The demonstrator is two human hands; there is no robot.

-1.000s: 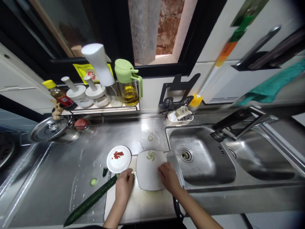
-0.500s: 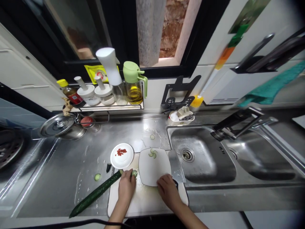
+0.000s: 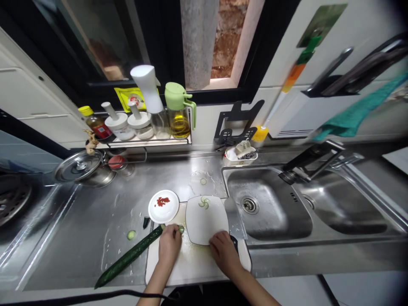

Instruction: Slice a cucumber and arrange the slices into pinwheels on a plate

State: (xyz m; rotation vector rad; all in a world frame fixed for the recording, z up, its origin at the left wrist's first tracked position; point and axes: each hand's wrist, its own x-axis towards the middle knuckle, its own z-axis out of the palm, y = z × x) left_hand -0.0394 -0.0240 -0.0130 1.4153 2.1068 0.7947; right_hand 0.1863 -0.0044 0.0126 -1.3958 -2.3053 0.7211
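My left hand (image 3: pixel 170 243) is closed at the cucumber slices (image 3: pixel 181 229) on the white cutting board (image 3: pixel 194 270); its fingertips pinch something pale green, seemingly a slice. A long cucumber (image 3: pixel 127 258) lies diagonally, its cut end beside that hand. My right hand (image 3: pixel 224 250) has its fingers together at the lower right edge of a square white plate (image 3: pixel 207 223), which bears a fan of thin slices (image 3: pixel 204 202) near its top. A knife (image 3: pixel 235 219) lies right of the plate, its black handle partly behind my right hand.
A round plate (image 3: pixel 156 216) with red pieces sits at the board's upper left. A cucumber end (image 3: pixel 145 222) and a slice (image 3: pixel 131 234) lie on the counter. The sink (image 3: pixel 270 204) is at right; bottles and jars stand on a rack (image 3: pixel 149 144) behind.
The view has shifted slightly. My left hand has turned a little over the slices, its fingertips drawn closer together. My right hand remains at the plate's edge.
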